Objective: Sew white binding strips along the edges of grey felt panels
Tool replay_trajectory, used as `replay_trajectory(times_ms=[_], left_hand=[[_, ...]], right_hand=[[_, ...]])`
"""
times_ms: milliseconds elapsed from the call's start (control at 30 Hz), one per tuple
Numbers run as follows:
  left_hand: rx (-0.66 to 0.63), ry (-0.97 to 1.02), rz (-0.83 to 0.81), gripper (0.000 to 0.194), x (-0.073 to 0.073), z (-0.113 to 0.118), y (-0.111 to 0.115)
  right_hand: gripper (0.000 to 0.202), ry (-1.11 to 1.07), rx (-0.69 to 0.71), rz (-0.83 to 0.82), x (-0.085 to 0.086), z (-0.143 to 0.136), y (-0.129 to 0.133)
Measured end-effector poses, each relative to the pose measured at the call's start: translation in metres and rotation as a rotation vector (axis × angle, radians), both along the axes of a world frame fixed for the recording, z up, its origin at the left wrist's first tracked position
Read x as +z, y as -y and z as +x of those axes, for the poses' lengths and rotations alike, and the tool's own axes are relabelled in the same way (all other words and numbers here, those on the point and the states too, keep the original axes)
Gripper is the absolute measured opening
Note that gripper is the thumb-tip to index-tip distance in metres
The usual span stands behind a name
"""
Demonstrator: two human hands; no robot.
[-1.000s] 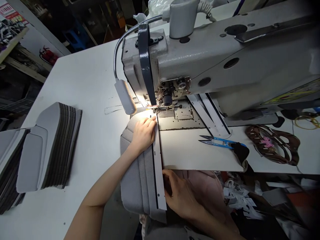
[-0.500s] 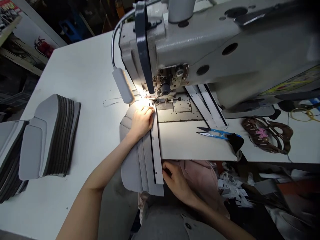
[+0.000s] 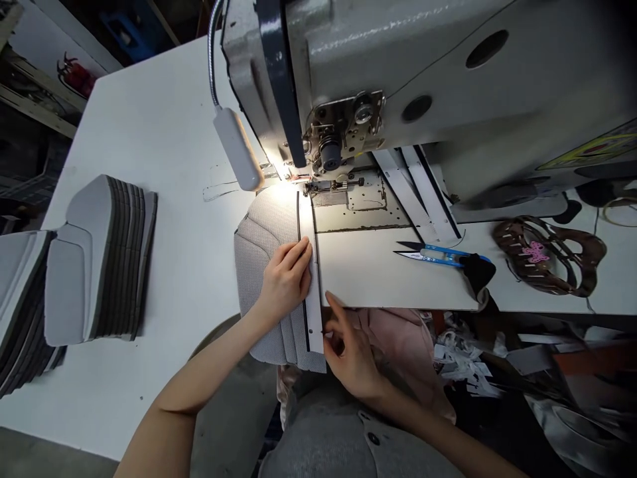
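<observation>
A grey padded fabric panel (image 3: 266,232) with curved seams lies under the sewing machine (image 3: 348,60), its lower end hanging past the table edge. Along its right side runs a white strip (image 3: 312,299) with a black line and small holes. My left hand (image 3: 286,279) rests on panel and strip, fingers pressed together at the strip; what lies under the fingers is hidden. By the strip's lower right edge, my right hand (image 3: 353,355) has thumb and curled fingers pinched at the edge, its index finger pointing up. The needle area (image 3: 303,186) is brightly lit.
Stacks of grey panels (image 3: 99,265) stand on the white table (image 3: 194,259) at left. A gooseneck lamp (image 3: 236,149) hangs beside the machine head. Blue-handled thread snips (image 3: 432,254), more white strips (image 3: 405,192) and a brown hair clip (image 3: 547,255) lie at right.
My left hand has slid down the strip, away from the needle. My right index finger has stretched out upward. The view has shifted closer to the machine.
</observation>
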State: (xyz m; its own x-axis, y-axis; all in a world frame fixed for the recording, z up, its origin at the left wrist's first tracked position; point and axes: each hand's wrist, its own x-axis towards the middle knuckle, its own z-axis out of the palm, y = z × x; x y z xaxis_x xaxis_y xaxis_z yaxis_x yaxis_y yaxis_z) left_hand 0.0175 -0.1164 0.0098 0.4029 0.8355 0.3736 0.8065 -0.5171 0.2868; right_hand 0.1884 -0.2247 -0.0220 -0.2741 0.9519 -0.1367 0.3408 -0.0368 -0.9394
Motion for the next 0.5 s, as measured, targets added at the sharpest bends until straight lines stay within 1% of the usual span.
replay_trajectory(times_ms=[67, 167, 333, 500], left_hand=[[-0.003, 0.004, 0.000, 0.045, 0.000, -0.001, -0.005], [-0.011, 0.005, 0.013, 0.042, 0.000, -0.003, -0.012], [-0.006, 0.013, 0.022, 0.041, -0.001, -0.006, -0.024], [-0.005, 0.025, 0.037, 0.038, -0.002, -0.008, -0.037]], right_hand=[[0.069, 0.056, 0.064, 0.084, 0.004, 0.001, -0.003], [0.064, 0.132, 0.088, 0.148, 0.009, 0.001, -0.010], [0.061, 0.185, 0.100, 0.167, 0.014, -0.003, -0.021], [0.059, 0.243, 0.098, 0.139, 0.022, -0.007, -0.036]])
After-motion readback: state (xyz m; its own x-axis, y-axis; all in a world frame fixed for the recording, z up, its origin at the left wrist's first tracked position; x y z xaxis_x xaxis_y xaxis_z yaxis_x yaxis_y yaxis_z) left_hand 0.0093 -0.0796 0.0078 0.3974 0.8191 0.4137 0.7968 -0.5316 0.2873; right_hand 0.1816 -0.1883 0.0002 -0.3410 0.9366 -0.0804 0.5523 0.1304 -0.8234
